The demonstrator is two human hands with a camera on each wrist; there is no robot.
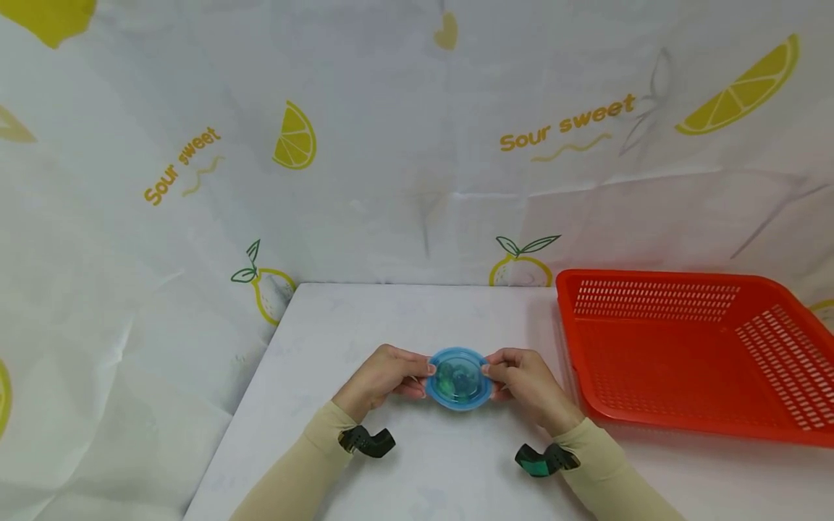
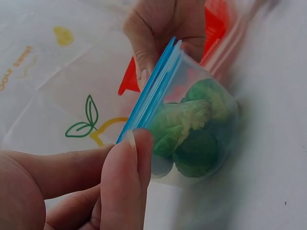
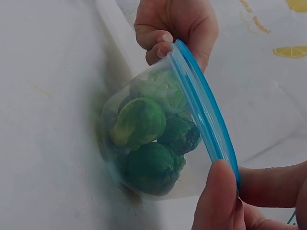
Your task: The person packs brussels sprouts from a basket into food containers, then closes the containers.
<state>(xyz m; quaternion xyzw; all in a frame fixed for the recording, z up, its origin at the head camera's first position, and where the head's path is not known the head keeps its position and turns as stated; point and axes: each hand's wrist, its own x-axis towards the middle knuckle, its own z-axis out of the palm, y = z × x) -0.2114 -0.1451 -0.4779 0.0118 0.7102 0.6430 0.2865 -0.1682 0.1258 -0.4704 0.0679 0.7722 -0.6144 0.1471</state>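
Note:
Between the two hands is a round clear plastic food container with a blue lid [image 1: 460,378]. Through its see-through wall several green Brussels sprouts [image 3: 144,122] show in the right wrist view. My left hand [image 1: 389,376] pinches the lid's rim on the left side, thumb on one face and fingers on the other. On the opposite side my right hand [image 1: 526,380] pinches the rim the same way. In the left wrist view the blue lid [image 2: 151,91] sits along the container's edge. Whether the container's base touches the table cannot be told.
A red plastic basket [image 1: 651,362] with slotted walls stands on the right of the white table [image 1: 339,318], close to the right hand. Behind and to the left hangs a white sheet [image 1: 391,145] printed with lemons. Each wrist wears a black band.

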